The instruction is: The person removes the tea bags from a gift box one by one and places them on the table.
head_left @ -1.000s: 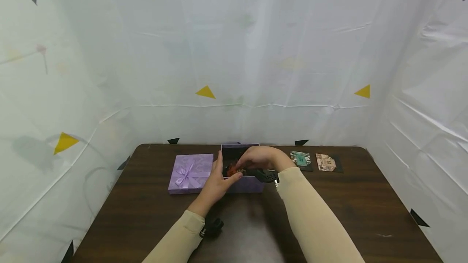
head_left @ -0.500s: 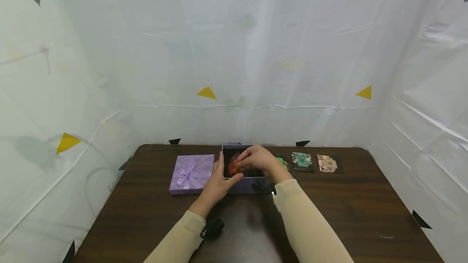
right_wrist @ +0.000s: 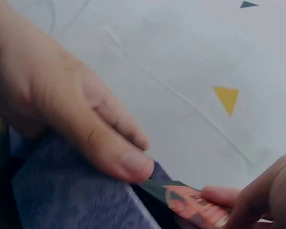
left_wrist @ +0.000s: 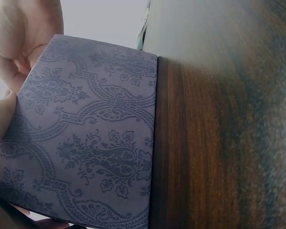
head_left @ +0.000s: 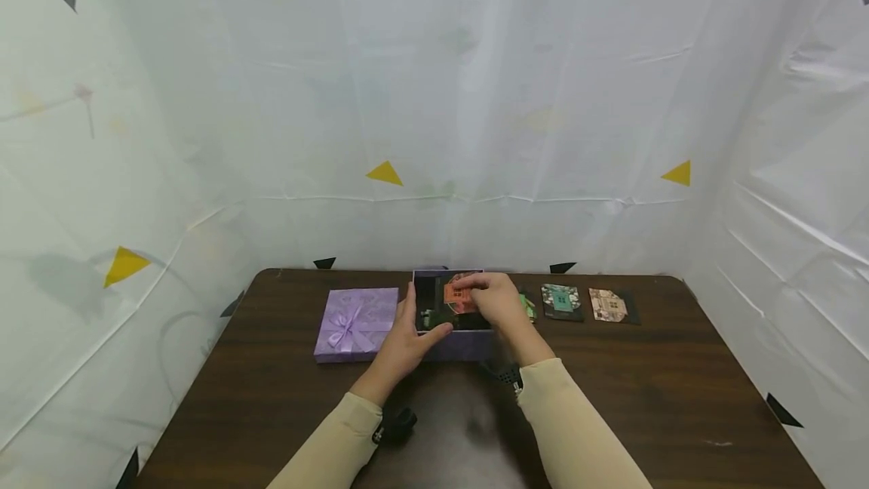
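Note:
A purple gift box stands uncovered near the back of the table, its wall embossed with flowers. My left hand holds its left side, with the thumb at the front rim. Over the box opening, my right hand pinches a dark card with an orange-red house picture between thumb and fingers. In the right wrist view this card tilts over the rim. Inside the box, at the left, something dark with a little green shows; the rest is hidden by the hand and card.
Left of the box lies its purple lid with a ribbon bow. To the right lie a partly hidden green card, a teal house card and a cream house card. White curtains surround the brown wooden table.
My right hand has raised the orange-red card from inside the box and moved it rightward, turning its picture into view. The left hand has kept its place on the box.

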`<state>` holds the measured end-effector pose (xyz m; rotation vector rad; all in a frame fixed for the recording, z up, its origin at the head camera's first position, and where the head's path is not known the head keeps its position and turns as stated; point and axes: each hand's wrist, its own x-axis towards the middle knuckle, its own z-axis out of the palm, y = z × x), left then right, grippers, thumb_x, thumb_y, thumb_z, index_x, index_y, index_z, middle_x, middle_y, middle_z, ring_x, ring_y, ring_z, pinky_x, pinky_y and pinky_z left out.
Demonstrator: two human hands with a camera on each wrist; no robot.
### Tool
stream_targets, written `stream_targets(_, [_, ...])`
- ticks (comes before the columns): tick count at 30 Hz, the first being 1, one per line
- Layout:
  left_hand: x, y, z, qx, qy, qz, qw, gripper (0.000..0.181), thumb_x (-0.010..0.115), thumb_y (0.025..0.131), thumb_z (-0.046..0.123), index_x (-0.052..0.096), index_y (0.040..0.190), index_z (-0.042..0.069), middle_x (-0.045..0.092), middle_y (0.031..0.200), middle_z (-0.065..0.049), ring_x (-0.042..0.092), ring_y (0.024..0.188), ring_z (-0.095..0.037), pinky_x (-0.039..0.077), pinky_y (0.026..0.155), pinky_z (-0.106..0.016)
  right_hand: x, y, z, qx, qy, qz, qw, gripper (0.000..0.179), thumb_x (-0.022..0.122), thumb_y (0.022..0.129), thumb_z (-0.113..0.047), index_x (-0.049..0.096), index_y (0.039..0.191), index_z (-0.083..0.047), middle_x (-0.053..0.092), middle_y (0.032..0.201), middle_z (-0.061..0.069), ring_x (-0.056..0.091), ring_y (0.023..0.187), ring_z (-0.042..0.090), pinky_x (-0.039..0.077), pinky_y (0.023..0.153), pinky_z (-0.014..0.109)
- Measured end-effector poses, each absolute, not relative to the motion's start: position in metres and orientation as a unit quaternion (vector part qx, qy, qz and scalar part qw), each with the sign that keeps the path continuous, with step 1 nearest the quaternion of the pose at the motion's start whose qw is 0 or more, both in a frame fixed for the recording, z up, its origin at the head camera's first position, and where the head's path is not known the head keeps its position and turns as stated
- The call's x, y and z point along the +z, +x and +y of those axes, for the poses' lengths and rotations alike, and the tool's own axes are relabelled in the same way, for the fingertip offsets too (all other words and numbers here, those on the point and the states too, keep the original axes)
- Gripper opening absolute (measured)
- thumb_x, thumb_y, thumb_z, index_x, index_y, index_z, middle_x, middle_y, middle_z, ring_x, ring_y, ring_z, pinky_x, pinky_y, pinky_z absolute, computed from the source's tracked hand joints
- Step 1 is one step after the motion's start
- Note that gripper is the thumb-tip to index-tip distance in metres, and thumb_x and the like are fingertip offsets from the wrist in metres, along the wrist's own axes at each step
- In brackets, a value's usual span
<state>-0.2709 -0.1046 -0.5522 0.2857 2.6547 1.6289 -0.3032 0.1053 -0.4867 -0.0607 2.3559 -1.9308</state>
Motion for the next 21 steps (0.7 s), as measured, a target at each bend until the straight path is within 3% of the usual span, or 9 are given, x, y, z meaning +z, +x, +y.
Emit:
stream_targets(5, [-0.552, -0.271, -0.105, 0.517, 0.090, 0.851, 0.009, 0.124, 0.081, 0.094, 0.059, -0.003, 0.177, 0.023, 0.014, 0.182, -0.021, 0.020, 0.168, -0.044, 0.026, 0.130, -0.071, -0.487, -0.293, 0.113, -0.657, -0.037, 0.752, -0.022, 0.022, 0.068, 0.105, -0.003, 0.074, 0.126, 0.002, 0.071, 0.124, 0.026, 0.077, 0.077, 0.025, 0.068, 0.075, 0.043])
stream_targets(8, [-0.551, -0.271, -0.105, 0.520, 0.087, 0.850, 0.013, 0.126, 0.081, 0.092, 0.064, -0.004, 0.177, 0.025, 0.013, 0.183, -0.020, 0.020, 0.168, -0.043, 0.026, 0.130, -0.071, -0.487, -0.287, 0.122, -0.631, -0.051, 0.771, -0.067, 0.029, 0.069, 0.103, 0.003, 0.070, 0.131, -0.004, 0.067, 0.123, 0.023, 0.073, 0.077, 0.031, 0.066, 0.068, 0.037])
stream_targets(11, [-0.550, -0.271, -0.105, 0.520, 0.086, 0.850, 0.014, 0.126, 0.081, 0.092, 0.065, -0.004, 0.177, 0.027, 0.014, 0.183, -0.019, 0.022, 0.168, -0.044, 0.027, 0.129, -0.072, -0.489, -0.281, 0.134, -0.599, -0.058, 0.792, -0.107, 0.037, 0.065, 0.103, 0.005, 0.070, 0.138, -0.009, 0.062, 0.131, 0.018, 0.068, 0.090, 0.026, 0.060, 0.071, 0.027])
stream_targets(14, [-0.549, -0.271, -0.105, 0.518, 0.084, 0.851, 0.014, 0.125, 0.081, 0.092, 0.063, -0.005, 0.177, 0.028, 0.015, 0.183, -0.018, 0.023, 0.167, -0.044, 0.028, 0.129, -0.071, -0.492, -0.274, 0.147, -0.602, -0.057, 0.785, -0.137, 0.033, 0.066, 0.107, -0.003, 0.071, 0.139, -0.008, 0.059, 0.136, 0.018, 0.063, 0.094, 0.017, 0.056, 0.072, 0.021])
stream_targets(18, [-0.550, -0.270, -0.105, 0.518, 0.086, 0.851, 0.015, 0.125, 0.082, 0.093, 0.060, -0.005, 0.177, 0.027, 0.015, 0.183, -0.018, 0.022, 0.167, -0.044, 0.027, 0.129, -0.071, -0.498, -0.261, 0.167, -0.641, -0.036, 0.752, -0.151, 0.032, 0.069, 0.109, -0.015, 0.071, 0.138, -0.003, 0.060, 0.130, 0.020, 0.066, 0.087, 0.009, 0.060, 0.070, 0.018])
stream_targets(21, [-0.550, -0.270, -0.106, 0.520, 0.087, 0.849, 0.014, 0.125, 0.083, 0.093, 0.057, -0.005, 0.177, 0.026, 0.014, 0.183, -0.019, 0.022, 0.167, -0.045, 0.027, 0.129, -0.071, -0.506, -0.254, 0.182, -0.648, -0.020, 0.748, -0.142, 0.035, 0.070, 0.108, -0.015, 0.068, 0.140, -0.001, 0.061, 0.128, 0.024, 0.068, 0.084, 0.005, 0.062, 0.069, 0.019])
